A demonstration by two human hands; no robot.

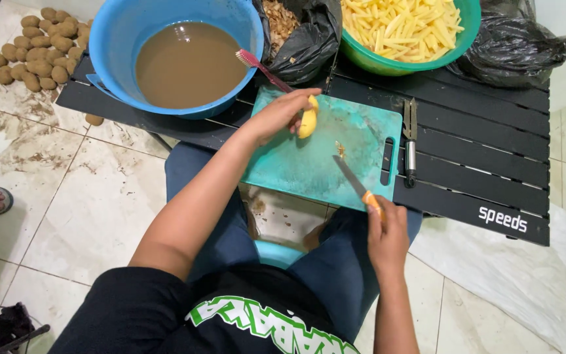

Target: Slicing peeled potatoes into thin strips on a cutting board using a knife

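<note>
the left hand [283,115] is pinching a peeled potato [307,122] at the far edge of the teal cutting board [309,167]; the right hand [386,236] is gripping an orange-handled knife [357,185], blade resting on the board's near right.

Light: bright, even, falling from above | shadows: lying soft and faint | focus: staying sharp | edges: bending slightly

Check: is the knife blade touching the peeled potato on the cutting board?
Apart. The head view shows bare teal cutting board between the knife blade tip and the peeled potato, which the left hand holds. The right hand grips the knife's orange handle.
</note>
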